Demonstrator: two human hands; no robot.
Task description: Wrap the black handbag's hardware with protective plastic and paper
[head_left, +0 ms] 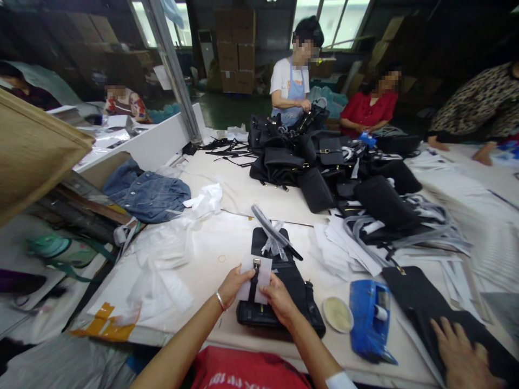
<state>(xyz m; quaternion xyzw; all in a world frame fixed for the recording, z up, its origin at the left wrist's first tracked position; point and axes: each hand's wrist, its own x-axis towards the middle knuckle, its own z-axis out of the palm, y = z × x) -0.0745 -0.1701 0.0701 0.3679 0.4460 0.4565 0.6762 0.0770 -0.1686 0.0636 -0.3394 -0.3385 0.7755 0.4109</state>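
The left hand (pixel 233 284) and right hand (pixel 281 301) stand slightly apart, pinching 1 sheet (pixel 266 267) from opposite sides, seemingly to steady it beneath the strap (pixel 252 292) (buckle (pixel 257 262) at the far end), above the bag (pixel 298 289) lying close on the tabletop (pixel 231 237), probably for easy reach.

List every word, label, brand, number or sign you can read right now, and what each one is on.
No text is clear enough to quote.
Red shirt: white print, cut off and too distorted to read.
Light blue apron: orange print, too blurred.
Black bag: small gold-coloured detail, too small to tell whether it is lettering.
White sheet: no print visible.
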